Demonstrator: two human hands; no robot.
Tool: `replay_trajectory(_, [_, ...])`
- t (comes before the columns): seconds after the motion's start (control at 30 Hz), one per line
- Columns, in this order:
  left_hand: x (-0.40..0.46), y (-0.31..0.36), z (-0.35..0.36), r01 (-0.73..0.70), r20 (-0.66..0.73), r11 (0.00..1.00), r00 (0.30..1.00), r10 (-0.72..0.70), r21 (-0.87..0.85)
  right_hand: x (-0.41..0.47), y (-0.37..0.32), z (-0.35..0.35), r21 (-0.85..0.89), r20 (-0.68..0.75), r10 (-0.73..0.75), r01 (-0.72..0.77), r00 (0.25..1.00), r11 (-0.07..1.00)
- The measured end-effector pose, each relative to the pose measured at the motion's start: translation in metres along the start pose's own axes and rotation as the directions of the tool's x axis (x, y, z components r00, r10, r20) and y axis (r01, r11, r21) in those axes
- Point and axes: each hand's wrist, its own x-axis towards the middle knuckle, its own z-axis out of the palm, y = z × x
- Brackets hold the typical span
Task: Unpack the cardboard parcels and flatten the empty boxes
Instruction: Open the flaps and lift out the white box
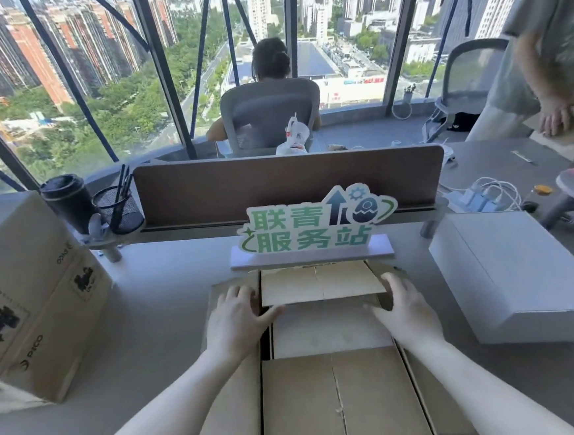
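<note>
Right at the middle of the tabletop (156,317), both hands were inside the open cardboard box (344,398). The left hand (233,321) lay with fingers spread and fairly straight, thumb stretched toward the middle, resting on the left edge of a pale white item (328,327) sitting in the box. The right hand (404,311) mirrored it on the other side, fingers relaxed and spread, thumb pointing inward, touching the item's right edge. Neither hand was curled around anything; both were flat and loose.

Outward from the hands: the far flap (321,283) stood over the item's back edge, the near flap (340,391) lay toward the person, and side flaps hung out left and right. Just beyond the box stood a green and white sign (313,225) on a pale base, in front of a brown desk divider (286,179).

Off to the left, a bigger closed cardboard parcel (31,299) with black printed marks sat on the tabletop. To the right, well apart from the open box, rested a white box (519,267). Near the divider's left end were a black cup (66,200) and a mesh pen holder (118,210). Beyond, someone sat in a grey chair (269,115) facing the windows, and another person stood at far right with a hand (554,117) on cardboard.
</note>
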Motion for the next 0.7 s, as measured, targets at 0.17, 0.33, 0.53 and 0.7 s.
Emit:
replay_trajectory(0.17, [0.025, 0.028, -0.024, 0.013, -0.095, 0.953, 0.995, -0.044, -0.304, 0.013, -0.03, -0.01, 0.218, -0.254, -0.073, 0.131, 0.964, 0.967])
replay_trajectory(0.33, [0.063, 0.039, -0.023, -0.008, -0.053, 0.936, 0.999, -0.012, -0.353, 0.052, -0.044, -0.007, 0.103, -0.021, -0.196, 0.197, 0.98, 0.975])
replay_trajectory(0.53, [0.09, 0.022, 0.01, -0.068, 0.166, 0.994, 0.983, 0.082, -0.089, 0.094, -0.035, 0.013, -0.178, 0.298, -0.052, 0.109, 0.953, 0.978])
replay_trajectory(0.7, [0.095, 0.014, 0.029, -0.027, 0.125, 0.999, 0.992, 0.03, -0.027, 0.104, -0.028, 0.029, -0.193, 0.195, -0.035, 0.074, 0.98, 0.978])
